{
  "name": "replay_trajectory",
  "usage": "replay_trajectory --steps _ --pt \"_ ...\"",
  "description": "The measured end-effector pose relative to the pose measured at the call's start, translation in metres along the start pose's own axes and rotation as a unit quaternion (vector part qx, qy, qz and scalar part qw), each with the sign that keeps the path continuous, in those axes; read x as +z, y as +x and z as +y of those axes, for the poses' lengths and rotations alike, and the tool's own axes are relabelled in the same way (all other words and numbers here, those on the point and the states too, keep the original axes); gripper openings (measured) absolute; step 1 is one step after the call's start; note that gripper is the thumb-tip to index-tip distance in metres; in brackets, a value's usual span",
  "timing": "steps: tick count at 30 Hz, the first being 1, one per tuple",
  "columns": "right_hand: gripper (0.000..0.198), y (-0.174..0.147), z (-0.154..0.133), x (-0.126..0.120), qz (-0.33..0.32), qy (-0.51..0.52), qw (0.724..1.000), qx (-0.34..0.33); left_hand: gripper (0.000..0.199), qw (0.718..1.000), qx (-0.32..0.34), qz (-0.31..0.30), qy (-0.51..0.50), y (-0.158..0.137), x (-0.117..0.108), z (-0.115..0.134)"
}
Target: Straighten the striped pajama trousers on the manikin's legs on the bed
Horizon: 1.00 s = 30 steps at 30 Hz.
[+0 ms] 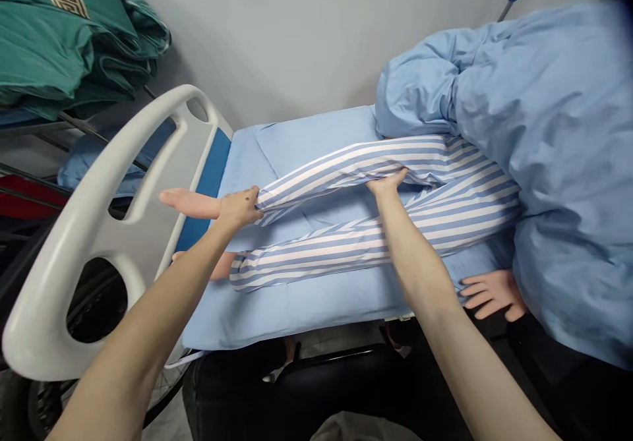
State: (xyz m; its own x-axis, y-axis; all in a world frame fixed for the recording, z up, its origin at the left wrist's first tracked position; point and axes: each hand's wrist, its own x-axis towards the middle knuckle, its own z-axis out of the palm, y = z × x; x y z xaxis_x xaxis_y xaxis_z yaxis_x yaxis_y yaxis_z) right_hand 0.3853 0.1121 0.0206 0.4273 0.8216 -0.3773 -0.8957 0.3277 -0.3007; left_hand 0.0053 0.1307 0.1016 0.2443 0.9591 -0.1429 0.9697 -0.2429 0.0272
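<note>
A care manikin lies on the bed in blue-and-white striped trousers [316,256]. My left hand [241,206] is wrapped round its far leg at the ankle, by the trouser cuff, and the bare foot [190,202] sticks out to the left. My right hand [388,182] is at the inner side of the same leg, around the knee or thigh, thumb pointing right; its fingers are mostly hidden under the leg. This far leg is slightly bent. The near leg lies straight on the sheet, its foot [223,266] partly behind my left forearm.
A puffy light-blue quilt [554,138] covers the manikin's upper body; one manikin hand [494,293] shows below it. The white footboard [148,164] rises at the left. Folded green fabric [74,45] sits on a rack behind it. The grey wall [306,45] borders the far side.
</note>
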Motion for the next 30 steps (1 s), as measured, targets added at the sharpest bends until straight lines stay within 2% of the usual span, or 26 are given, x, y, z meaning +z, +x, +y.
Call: replay_trajectory --steps 7,11,17,19,22,25,30 --pt "0.071 -0.011 -0.045 0.046 -0.052 0.023 0.998 -0.005 0.044 0.996 0.058 0.052 -0.04 -0.001 0.023 0.046" --pt "0.069 0.0 -0.069 0.058 -0.066 0.03 0.997 -0.007 0.042 0.993 0.07 0.071 -0.068 0.009 0.033 0.074" --pt "0.056 0.019 -0.088 0.055 -0.086 0.15 0.979 0.106 0.042 0.989 0.064 0.1 -0.09 0.018 0.062 0.103" --pt "0.053 0.016 -0.087 0.054 -0.08 0.145 0.982 0.095 0.043 0.991 0.049 0.094 -0.084 0.019 0.069 0.105" --pt "0.056 0.003 -0.08 0.057 -0.049 0.069 0.996 0.025 0.045 0.993 0.046 0.081 -0.073 0.019 0.069 0.1" --pt "0.063 -0.01 -0.073 0.061 -0.032 0.021 0.999 -0.011 0.045 0.994 0.053 0.076 -0.063 0.018 0.06 0.087" --pt "0.061 -0.014 -0.051 0.052 -0.027 0.033 0.999 -0.011 0.045 0.996 0.06 0.061 -0.024 0.008 0.036 0.049"
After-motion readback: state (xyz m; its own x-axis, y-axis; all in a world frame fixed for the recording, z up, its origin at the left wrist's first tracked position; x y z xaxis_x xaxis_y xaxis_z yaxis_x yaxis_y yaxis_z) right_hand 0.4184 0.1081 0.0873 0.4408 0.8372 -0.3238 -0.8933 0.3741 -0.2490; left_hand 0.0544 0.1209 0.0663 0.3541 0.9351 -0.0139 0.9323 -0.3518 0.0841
